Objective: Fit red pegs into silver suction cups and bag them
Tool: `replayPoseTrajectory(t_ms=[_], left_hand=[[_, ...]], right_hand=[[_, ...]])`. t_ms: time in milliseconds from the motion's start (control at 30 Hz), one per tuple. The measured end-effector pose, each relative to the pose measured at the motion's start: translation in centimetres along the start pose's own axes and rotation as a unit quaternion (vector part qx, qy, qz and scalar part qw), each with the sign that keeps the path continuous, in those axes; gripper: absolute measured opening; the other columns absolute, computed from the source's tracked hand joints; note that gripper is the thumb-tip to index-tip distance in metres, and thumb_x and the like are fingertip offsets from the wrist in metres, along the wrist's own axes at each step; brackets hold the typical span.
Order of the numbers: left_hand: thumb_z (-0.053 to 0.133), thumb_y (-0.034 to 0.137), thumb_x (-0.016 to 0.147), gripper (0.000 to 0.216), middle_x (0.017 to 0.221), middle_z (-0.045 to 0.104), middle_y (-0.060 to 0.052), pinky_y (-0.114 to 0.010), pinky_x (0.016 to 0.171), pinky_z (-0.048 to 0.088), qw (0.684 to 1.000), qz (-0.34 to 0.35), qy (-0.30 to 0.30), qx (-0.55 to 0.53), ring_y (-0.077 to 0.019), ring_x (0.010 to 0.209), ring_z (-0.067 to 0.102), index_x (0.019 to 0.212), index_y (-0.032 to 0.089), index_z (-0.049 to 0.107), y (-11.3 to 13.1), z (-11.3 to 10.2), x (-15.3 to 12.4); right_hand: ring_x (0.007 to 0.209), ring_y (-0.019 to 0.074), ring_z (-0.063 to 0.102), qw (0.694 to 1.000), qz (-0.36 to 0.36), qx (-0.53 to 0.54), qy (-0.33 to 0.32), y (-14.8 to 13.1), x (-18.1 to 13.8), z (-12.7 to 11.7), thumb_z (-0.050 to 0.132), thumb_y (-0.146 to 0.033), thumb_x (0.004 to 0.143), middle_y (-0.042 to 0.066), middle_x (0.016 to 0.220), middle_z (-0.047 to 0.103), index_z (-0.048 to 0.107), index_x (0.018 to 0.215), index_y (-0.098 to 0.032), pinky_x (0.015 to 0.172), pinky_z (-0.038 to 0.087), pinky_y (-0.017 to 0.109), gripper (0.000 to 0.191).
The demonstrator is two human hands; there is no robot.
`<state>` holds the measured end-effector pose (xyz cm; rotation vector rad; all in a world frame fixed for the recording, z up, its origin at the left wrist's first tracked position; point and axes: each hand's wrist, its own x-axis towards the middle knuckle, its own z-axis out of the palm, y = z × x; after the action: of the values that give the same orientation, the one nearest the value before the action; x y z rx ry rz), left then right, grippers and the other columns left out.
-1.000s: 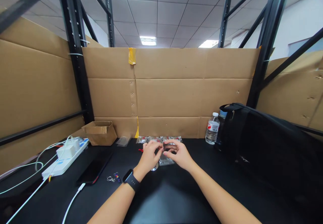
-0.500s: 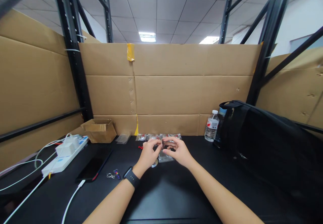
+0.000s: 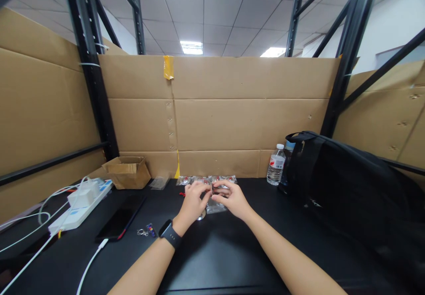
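Above the middle of the black table, my left hand (image 3: 195,199) and my right hand (image 3: 234,199) meet with fingertips curled inward. Both pinch a small, thin disc-like piece (image 3: 211,189) between them; its kind is too small to make out. On my left wrist is a dark smartwatch (image 3: 170,234). A silvery round piece (image 3: 201,215) lies under my left hand, partly covered. Beneath and behind the fingers is a clear plastic bag (image 3: 215,206). Several clear packets with red and silver contents (image 3: 185,180) lie in a row behind the hands.
Left of the hands are a small keyring with a blue charm (image 3: 151,230), a black phone (image 3: 121,217) on a white cable and a white power strip (image 3: 79,208). An open cardboard box (image 3: 128,173) stands behind. At right are a water bottle (image 3: 276,166) and a large black bag (image 3: 352,193).
The camera view has shifted slightly, so everything sits a little further left. The small piece between my fingers has turned a little and its dark face shows less.
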<state>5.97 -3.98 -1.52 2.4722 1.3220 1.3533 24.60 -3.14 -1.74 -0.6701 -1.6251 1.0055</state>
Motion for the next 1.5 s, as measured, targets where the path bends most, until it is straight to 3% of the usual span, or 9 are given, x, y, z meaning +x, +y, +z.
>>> replayPoseTrajectory(t_ms=[133, 333, 500, 633, 767, 1033, 1267, 1500], left_hand=[[0.055, 0.026, 0.095, 0.017, 0.095, 0.075, -0.005, -0.041, 0.087, 0.035, 0.999, 0.026, 0.018, 0.039, -0.0239, 0.099, 0.060, 0.094, 0.025, 0.072, 0.4, -0.3, -0.1], [0.055, 0.024, 0.095, 0.016, 0.094, 0.074, -0.004, -0.041, 0.088, 0.031, 0.995, 0.058, 0.025, 0.073, -0.0237, 0.100, 0.059, 0.092, 0.024, 0.071, 1.3, -0.9, -0.2], [0.056, 0.024, 0.093, 0.014, 0.094, 0.074, -0.005, -0.040, 0.087, 0.033, 0.997, 0.034, 0.032, 0.059, -0.0233, 0.099, 0.059, 0.092, 0.023, 0.070, 0.9, -0.4, -0.2], [0.055, 0.023, 0.094, 0.014, 0.094, 0.074, -0.005, -0.040, 0.087, 0.032, 0.997, 0.038, 0.021, 0.061, -0.0231, 0.098, 0.059, 0.091, 0.022, 0.068, 0.4, -0.2, -0.2], [0.054, 0.021, 0.094, 0.014, 0.093, 0.073, -0.004, -0.038, 0.083, 0.032, 0.997, 0.047, 0.009, 0.057, -0.0221, 0.098, 0.059, 0.090, 0.023, 0.068, 0.5, -0.3, -0.1], [0.054, 0.026, 0.095, 0.014, 0.095, 0.072, -0.003, -0.038, 0.087, 0.035, 0.999, 0.027, -0.030, 0.016, -0.0228, 0.099, 0.060, 0.093, 0.024, 0.068, 0.6, -0.2, -0.1], [0.043, 0.038, 0.102, 0.031, 0.116, 0.067, -0.007, -0.036, 0.093, 0.044, 0.995, -0.009, -0.026, -0.091, -0.0220, 0.110, 0.060, 0.124, 0.025, 0.059, 0.5, -0.3, -0.1], [0.062, 0.034, 0.089, 0.029, 0.113, 0.068, -0.005, -0.033, 0.094, 0.046, 0.988, 0.019, -0.074, -0.132, -0.0210, 0.104, 0.062, 0.115, 0.023, 0.062, 0.2, -0.2, -0.2]], right_hand=[[0.095, 0.0243, 0.073, 1.000, 0.011, 0.020, 0.013, 0.0, -0.1, 0.2, 0.085, -0.046, 0.068, 0.010, 0.117, 0.070, 0.064, 0.091, -0.018, 0.088, 0.059, 0.037, 0.042], [0.077, 0.0179, 0.070, 1.000, 0.023, -0.003, 0.010, -0.2, 0.1, 0.1, 0.078, -0.052, 0.076, 0.006, 0.098, 0.070, 0.064, 0.088, -0.017, 0.070, 0.056, 0.029, 0.039], [0.088, 0.0194, 0.069, 0.999, -0.015, -0.025, -0.033, -0.4, 0.2, -0.4, 0.068, -0.052, 0.086, 0.007, 0.106, 0.068, 0.063, 0.091, -0.020, 0.082, 0.056, 0.032, 0.033], [0.090, 0.0193, 0.064, 0.987, -0.076, -0.140, -0.030, -0.5, 0.1, -0.6, 0.059, -0.046, 0.093, 0.008, 0.104, 0.064, 0.062, 0.089, -0.020, 0.080, 0.054, 0.032, 0.027], [0.104, 0.0213, 0.058, 0.967, -0.120, -0.223, -0.030, -0.9, -0.2, -0.6, 0.052, -0.038, 0.098, 0.010, 0.113, 0.058, 0.060, 0.090, -0.021, 0.080, 0.051, 0.030, 0.021], [0.103, 0.0185, 0.056, 0.957, -0.123, -0.258, -0.056, -1.0, -0.2, -0.9, 0.050, -0.027, 0.097, 0.009, 0.116, 0.051, 0.055, 0.091, -0.021, 0.077, 0.049, 0.027, 0.010], [0.108, 0.0199, 0.055, 0.952, -0.129, -0.272, -0.056, -0.5, -0.1, -1.1, 0.051, -0.025, 0.096, 0.010, 0.118, 0.050, 0.054, 0.090, -0.020, 0.082, 0.049, 0.030, 0.008], [0.115, 0.0213, 0.053, 0.950, -0.133, -0.277, -0.064, -0.1, -0.2, -1.4, 0.052, -0.022, 0.095, 0.011, 0.122, 0.048, 0.055, 0.092, -0.020, 0.093, 0.047, 0.035, 0.005]])
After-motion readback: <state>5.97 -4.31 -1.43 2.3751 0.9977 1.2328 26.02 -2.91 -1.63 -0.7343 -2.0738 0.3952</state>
